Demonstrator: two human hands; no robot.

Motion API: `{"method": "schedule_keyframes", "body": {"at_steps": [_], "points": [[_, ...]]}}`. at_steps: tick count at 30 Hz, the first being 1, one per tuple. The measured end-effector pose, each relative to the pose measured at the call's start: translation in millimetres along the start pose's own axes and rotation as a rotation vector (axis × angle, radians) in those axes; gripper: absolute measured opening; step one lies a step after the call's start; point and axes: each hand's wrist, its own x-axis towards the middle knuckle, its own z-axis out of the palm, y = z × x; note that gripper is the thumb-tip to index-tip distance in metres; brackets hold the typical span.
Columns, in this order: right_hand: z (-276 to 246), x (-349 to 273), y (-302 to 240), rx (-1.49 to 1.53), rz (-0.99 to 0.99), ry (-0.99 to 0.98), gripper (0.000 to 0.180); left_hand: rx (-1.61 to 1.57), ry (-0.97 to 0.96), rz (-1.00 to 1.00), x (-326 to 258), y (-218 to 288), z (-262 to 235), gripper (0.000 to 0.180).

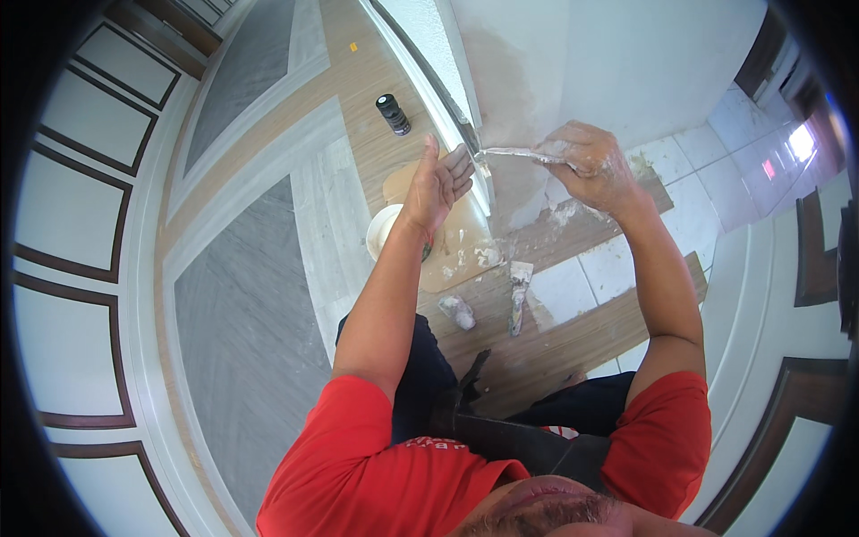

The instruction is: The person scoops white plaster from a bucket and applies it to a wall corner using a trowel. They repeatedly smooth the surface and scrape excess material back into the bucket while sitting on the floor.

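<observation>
My right hand [586,161] is closed round a putty knife [523,155] smeared with white paste. Its thin blade is seen nearly edge-on, the tip at the corner strip of the wall [537,76]. Across from it, my left hand [438,185] is open, fingers stretched toward that strip and smudged with paste. Under my left forearm, partly hidden, is a round white tub [378,234]. It stands at a tan board [456,233] spotted with paste. On the floor nearer me lie a paste-covered flat tool [520,300] and a crumpled whitish lump [457,311].
A dark bottle with a white top [392,115] stands on the wood-look floor left of the wall. Wooden planks [591,313] lie over white tiles [568,285] to the right. Panelled white doors [67,277] line the left side; panelled woodwork [778,268] borders the right.
</observation>
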Motion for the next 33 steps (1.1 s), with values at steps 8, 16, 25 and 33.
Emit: {"method": "schedule_keyframes", "body": {"at_steps": [8,16,25,33], "points": [[-18,14,-4,0.116,0.268,0.364,0.011,0.003,0.011,-0.014,0,1,4,0.126],[-46,0,4,0.281,0.549,0.375,0.023,-0.039,0.024,-0.032,1,2,2,0.120],[10,-51,62,0.419,0.622,-0.540,0.031,-0.041,0.001,-0.042,3,0,-1,0.122],[108,-104,47,0.665,0.694,-1.027,0.044,-0.024,0.016,-0.038,-4,5,1,0.126]]}}
